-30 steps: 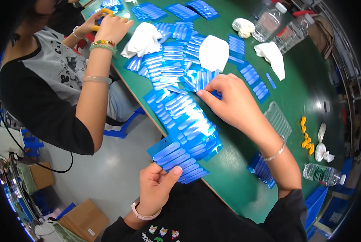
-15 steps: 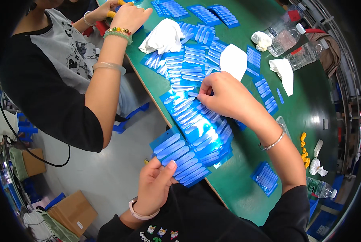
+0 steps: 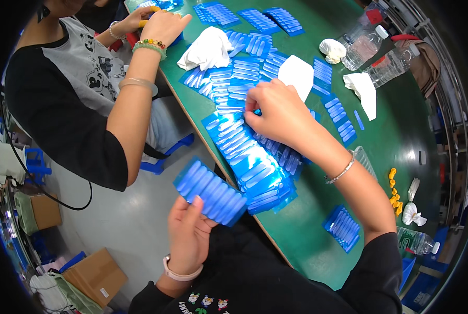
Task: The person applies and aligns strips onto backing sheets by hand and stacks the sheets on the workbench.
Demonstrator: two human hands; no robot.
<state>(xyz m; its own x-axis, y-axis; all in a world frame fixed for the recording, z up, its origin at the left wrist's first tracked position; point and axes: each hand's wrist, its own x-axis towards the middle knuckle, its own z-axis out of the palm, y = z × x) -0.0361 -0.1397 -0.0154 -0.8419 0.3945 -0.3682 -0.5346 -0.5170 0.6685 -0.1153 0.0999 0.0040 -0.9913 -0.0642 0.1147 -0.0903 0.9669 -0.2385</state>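
My left hand (image 3: 188, 233) grips a blue sheet (image 3: 210, 192) lined with a row of oblong blue strips, thumb over its near edge. The sheet is held up beside the table edge, tilted and slightly blurred. Over the table, my right hand (image 3: 278, 111) is closed with the fingertips pinched together; whatever may be between them is hidden. Beneath and beside it lies a heap of similar blue sheets with strips (image 3: 244, 144), shining brightly in places. A white flat piece (image 3: 296, 77) lies just beyond my right hand.
On the left, a co-worker's arm (image 3: 139, 99) reaches over the green table (image 3: 307, 225). White crumpled cloth (image 3: 206, 48) lies by the heap. Clear bottles (image 3: 362, 49) stand at the far right. Yellow finger cots (image 3: 394, 191) and a single blue strip (image 3: 359, 120) lie to the right.
My left hand has moved left and slightly up with its blue sheet, away from the heap. My right hand has shifted slightly left and up; the strip seen at its fingertips no longer shows.
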